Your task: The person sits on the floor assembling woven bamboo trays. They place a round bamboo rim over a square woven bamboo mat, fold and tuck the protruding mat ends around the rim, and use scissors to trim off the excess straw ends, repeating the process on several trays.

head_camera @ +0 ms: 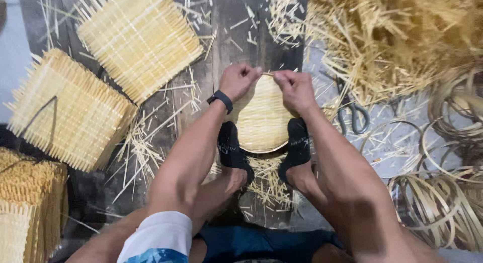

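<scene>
Round woven bamboo basket [260,119] sits centre frame, clamped between two feet in black socks: left foot [232,148] against its left side, right foot [297,146] against its right side. Open side faces the camera; lower rim reads as a curved band, upper rim is under the hands. Nothing visible inside, just the woven surface. Weave strips run roughly left-right across it. No clear long axis, it's near circular.

Left hand [237,80]: closed, fingers pinched on the basket's upper edge, black wristband [220,100] on the wrist. Right hand [296,91]: closed too, thumb and fingers pinching a thin bamboo sliver [267,74] at the top rim. The fingertips of the two hands are almost touching.

Around it:
- Square woven mat [141,39], upper left, loose strip ends sticking out on all sides, lying tilted.
- Second woven mat [68,109], left, same build.
- Stack of woven mats [27,202], lower left edge.
- Heap of bamboo strips and shavings [397,36], upper right.
- Scissors [352,114], right of the right hand, on the floor, partly under scraps.
- Bamboo hoops [443,202], lower right, many coiled together.
- Loose slivers [269,185] on the dark plank floor below the basket, between the feet.
</scene>
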